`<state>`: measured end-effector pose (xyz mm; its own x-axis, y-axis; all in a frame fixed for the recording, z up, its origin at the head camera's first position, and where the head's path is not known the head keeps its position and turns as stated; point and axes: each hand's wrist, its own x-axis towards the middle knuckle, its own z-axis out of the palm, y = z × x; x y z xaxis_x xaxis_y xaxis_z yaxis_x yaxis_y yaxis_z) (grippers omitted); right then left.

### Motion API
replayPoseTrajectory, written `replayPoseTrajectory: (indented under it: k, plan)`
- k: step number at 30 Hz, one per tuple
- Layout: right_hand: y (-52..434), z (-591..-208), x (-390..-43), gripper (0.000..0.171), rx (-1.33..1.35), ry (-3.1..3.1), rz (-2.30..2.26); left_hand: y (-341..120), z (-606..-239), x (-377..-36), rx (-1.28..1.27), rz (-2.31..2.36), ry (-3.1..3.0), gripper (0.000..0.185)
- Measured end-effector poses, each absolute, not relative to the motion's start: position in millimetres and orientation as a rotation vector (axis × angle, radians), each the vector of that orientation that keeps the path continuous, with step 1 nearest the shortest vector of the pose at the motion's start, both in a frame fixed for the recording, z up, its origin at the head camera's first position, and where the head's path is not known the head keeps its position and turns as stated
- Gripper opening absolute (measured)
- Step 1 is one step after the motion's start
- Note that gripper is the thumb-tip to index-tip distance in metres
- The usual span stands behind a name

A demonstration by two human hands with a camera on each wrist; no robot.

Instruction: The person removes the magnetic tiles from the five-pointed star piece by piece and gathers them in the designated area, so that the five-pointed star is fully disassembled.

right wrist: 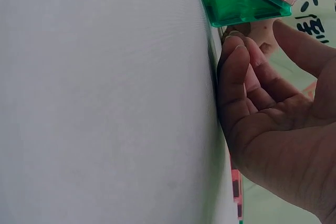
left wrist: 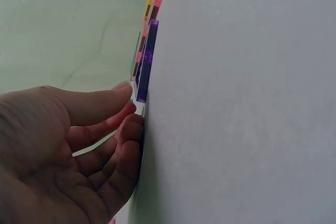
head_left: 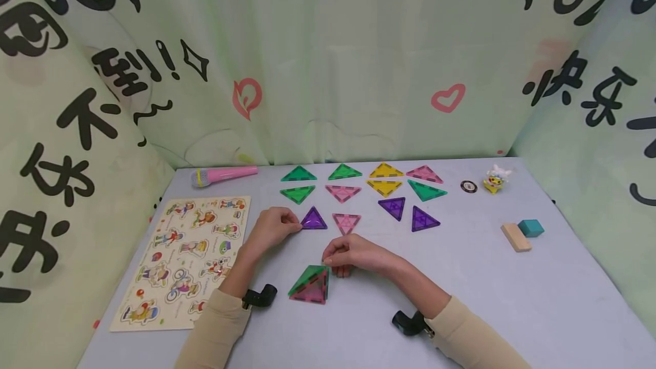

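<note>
A purple triangular magnetic tile (head_left: 314, 219) lies flat, and my left hand (head_left: 274, 226) has its thumb and fingertips right at the tile's left corner. Seen from the left wrist, a small gap shows between the thumb and fingers beside that purple tile (left wrist: 148, 61). Nearer me stands a small pyramid (head_left: 311, 286) built of green and pink triangular tiles. My right hand (head_left: 361, 254) rests on its side at the pyramid's upper right, fingers loosely bent and holding nothing. In the right wrist view, the thumb stands apart from the fingers, close below the pyramid's green tile (right wrist: 239, 3).
More tiles lie in rows at the back, among them a yellow one (head_left: 385, 170), a pink one (head_left: 347, 222) and a purple one (head_left: 424, 219). A sticker board (head_left: 176, 283) and toy microphone (head_left: 225, 175) are left. Blocks (head_left: 516, 237) and a figurine (head_left: 495, 180) stand right.
</note>
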<state>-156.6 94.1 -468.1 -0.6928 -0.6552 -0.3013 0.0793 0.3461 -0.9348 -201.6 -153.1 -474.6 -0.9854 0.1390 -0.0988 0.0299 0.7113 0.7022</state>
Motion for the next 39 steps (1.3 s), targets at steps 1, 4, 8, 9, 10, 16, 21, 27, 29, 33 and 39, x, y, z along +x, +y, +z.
replayPoseTrajectory:
  k: [1, 4, 8, 9, 10, 16, 21, 27, 29, 33, 39]
  plan:
    - [94, -468, -156, 0.022, -0.503, 1.935, -1.403, -155, -474, -201, 0.143, 1.134, 2.761, 0.012]
    - [95, -469, -156, 0.021, -0.504, 1.920, -1.410, -161, -474, -197, 0.189, 1.141, 2.723, 0.012]
    - [98, -470, -154, 0.020, -0.510, 1.903, -1.402, -170, -473, -192, 0.320, 1.146, 2.585, 0.010]
    - [99, -470, -153, 0.019, -0.517, 1.901, -1.396, -172, -473, -191, 0.369, 1.142, 2.529, 0.008]
    - [99, -470, -153, 0.018, -0.525, 1.897, -1.390, -173, -472, -189, 0.425, 1.129, 2.469, 0.007]
    - [102, -470, -151, 0.017, -0.603, 1.867, -1.364, -171, -465, -180, 0.692, 1.052, 2.156, 0.019]
    - [102, -471, -150, 0.017, -0.636, 1.863, -1.334, -166, -462, -175, 0.748, 1.054, 2.076, 0.026]
    - [102, -469, -147, 0.016, -0.647, 1.865, -1.328, -156, -459, -170, 0.790, 1.015, 2.073, 0.031]
    - [101, -468, -145, 0.016, -0.647, 1.875, -1.331, -153, -459, -168, 0.791, 0.996, 2.094, 0.032]
    - [101, -467, -143, 0.016, -0.652, 1.904, -1.335, -150, -459, -165, 0.780, 0.981, 2.132, 0.034]
    - [97, -469, -142, 0.018, -0.665, 1.968, -1.325, -152, -463, -159, 0.753, 0.990, 2.210, 0.032]
